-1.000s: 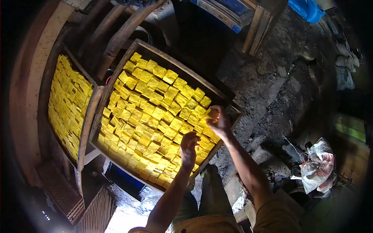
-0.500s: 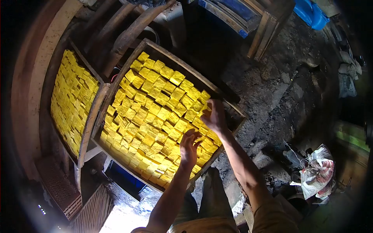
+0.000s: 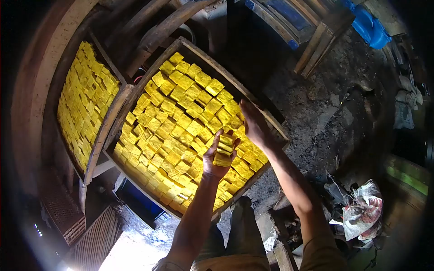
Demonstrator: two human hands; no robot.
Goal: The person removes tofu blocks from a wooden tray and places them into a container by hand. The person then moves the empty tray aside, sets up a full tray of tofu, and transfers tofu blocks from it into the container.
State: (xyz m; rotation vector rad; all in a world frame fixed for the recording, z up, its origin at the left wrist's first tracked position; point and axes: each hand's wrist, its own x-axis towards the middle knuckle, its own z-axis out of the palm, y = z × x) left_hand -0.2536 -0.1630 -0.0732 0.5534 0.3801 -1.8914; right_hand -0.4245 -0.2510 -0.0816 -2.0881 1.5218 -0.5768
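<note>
A wooden tray (image 3: 235, 76) holds many yellow tofu-like blocks (image 3: 174, 119) packed in rows. Over its lower right part, my left hand (image 3: 212, 166) is turned palm up, its fingers curled round a short stack of yellow blocks (image 3: 224, 150). To its right, my right hand (image 3: 257, 126) is by the tray's right side with its fingers stretched out; nothing shows in it. A strip of dark tray bottom lies bare along that side, near the right hand.
A second tray (image 3: 108, 122) of yellow blocks stands tilted at the left. Wooden poles (image 3: 174, 25) cross behind. A wooden frame (image 3: 316, 45) and blue plastic (image 3: 370, 31) are at the upper right. A crumpled sack (image 3: 361, 210) lies on the dark ground at the right.
My left hand has turned palm up and now shows a stack of blocks in it. My right hand's fingers have straightened away from the blocks. The view has shifted slightly.
</note>
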